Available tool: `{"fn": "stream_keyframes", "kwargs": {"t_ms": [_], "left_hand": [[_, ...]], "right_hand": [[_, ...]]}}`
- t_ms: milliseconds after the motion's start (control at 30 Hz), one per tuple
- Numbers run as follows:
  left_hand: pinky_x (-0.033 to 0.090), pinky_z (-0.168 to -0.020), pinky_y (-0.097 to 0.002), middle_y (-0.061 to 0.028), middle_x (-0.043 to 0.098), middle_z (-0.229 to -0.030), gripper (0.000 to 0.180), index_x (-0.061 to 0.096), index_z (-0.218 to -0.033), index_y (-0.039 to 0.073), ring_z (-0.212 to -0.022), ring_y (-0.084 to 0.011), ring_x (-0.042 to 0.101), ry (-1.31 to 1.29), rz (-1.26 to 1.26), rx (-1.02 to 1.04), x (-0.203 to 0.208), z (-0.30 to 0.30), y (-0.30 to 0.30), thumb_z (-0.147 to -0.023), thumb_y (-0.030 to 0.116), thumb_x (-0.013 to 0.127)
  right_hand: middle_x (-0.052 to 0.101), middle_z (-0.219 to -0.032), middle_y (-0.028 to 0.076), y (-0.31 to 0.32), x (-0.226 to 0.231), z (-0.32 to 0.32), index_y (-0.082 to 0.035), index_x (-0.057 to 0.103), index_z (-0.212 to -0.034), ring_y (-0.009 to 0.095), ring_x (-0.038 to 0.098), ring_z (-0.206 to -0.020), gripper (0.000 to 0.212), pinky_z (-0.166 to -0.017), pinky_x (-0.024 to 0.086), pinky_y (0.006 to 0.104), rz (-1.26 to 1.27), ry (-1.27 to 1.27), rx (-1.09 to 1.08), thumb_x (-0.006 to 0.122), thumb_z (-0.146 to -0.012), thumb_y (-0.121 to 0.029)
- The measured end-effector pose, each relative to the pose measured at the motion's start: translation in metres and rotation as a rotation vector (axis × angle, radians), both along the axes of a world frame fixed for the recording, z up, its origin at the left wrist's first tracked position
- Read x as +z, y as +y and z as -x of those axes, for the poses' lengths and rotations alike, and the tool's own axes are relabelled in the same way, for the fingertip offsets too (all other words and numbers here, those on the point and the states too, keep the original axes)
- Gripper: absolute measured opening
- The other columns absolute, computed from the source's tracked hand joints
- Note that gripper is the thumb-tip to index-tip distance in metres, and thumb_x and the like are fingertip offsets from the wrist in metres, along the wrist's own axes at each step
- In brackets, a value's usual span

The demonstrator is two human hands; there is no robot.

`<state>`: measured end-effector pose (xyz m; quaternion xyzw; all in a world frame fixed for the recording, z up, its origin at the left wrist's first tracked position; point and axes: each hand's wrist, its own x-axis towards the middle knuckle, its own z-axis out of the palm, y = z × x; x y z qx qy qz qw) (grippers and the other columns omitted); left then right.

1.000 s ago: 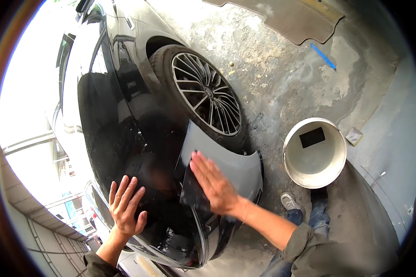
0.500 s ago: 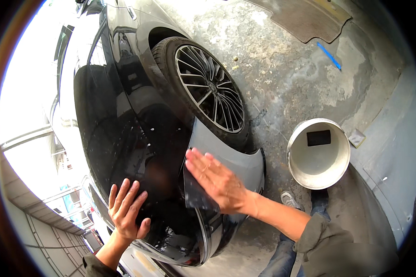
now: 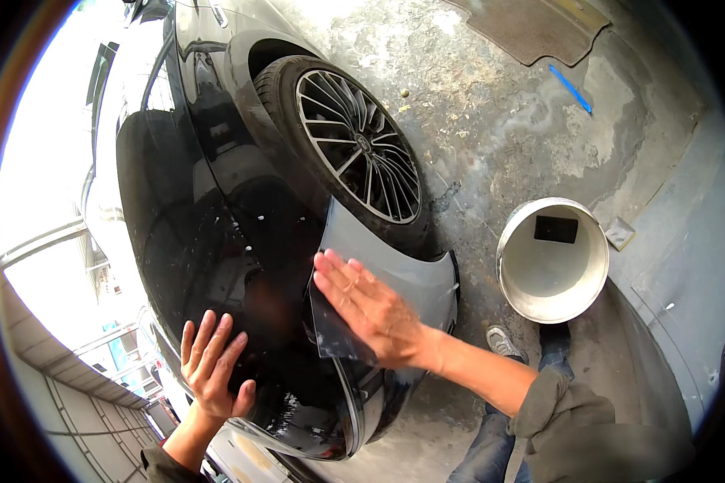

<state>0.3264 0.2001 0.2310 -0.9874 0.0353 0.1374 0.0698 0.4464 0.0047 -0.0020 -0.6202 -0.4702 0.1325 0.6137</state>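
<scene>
My right hand (image 3: 370, 310) lies flat with its fingers together, pressing a dark rectangular sheet of sandpaper (image 3: 330, 334) against the car's front corner. Most of the sheet's upper part is hidden under the palm. Just beyond that hand, the matt grey panel (image 3: 391, 253) curves round the front wheel (image 3: 362, 145). To the left, my left hand (image 3: 213, 370) is spread on or just over the glossy black bodywork (image 3: 201, 258); full contact cannot be made out. White specks or drops dot the black surface.
A round white bucket (image 3: 553, 302) holds cloudy liquid and a dark rectangular piece (image 3: 556, 229). Beside it lies a small pale pad (image 3: 620, 233). A blue strip (image 3: 570, 88) and a brown mat (image 3: 532, 36) are on the stained concrete floor. A grey panel (image 3: 677, 274) stands at the right.
The whole view has shifted slightly, so the car and bucket appear a little further left and up. Both hands keep nearly the same place on the car.
</scene>
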Motion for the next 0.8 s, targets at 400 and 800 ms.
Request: {"fn": "stream_keyframes", "kwargs": {"t_ms": [400, 800], "left_hand": [[0.026, -0.122, -0.0582, -0.0261, 0.065, -0.135, 0.058, 0.073, -0.119, -0.002, -0.138, -0.0455, 0.052, -0.026, -0.017, 0.006, 0.000, 0.005, -0.001, -0.095, 0.046, 0.050], [0.025, -0.122, -0.0591, -0.0273, 0.064, -0.135, 0.059, 0.073, -0.116, -0.003, -0.139, -0.0467, 0.051, -0.018, -0.020, 0.008, -0.001, 0.007, 0.002, -0.095, 0.046, 0.049]], "right_hand": [[0.024, -0.168, 0.024, 0.007, -0.017, -0.004, 0.009, 0.026, -0.158, 0.037, 0.022, -0.157, 0.073, -0.127, 0.020, 0.0490, -0.023, 0.021, -0.022, 0.043, -0.091, -0.011], [0.024, -0.168, 0.023, 0.018, -0.032, -0.021, 0.008, 0.026, -0.159, 0.037, 0.022, -0.157, 0.074, -0.126, 0.022, 0.0492, -0.031, 0.048, -0.037, 0.047, -0.091, -0.014]]}}
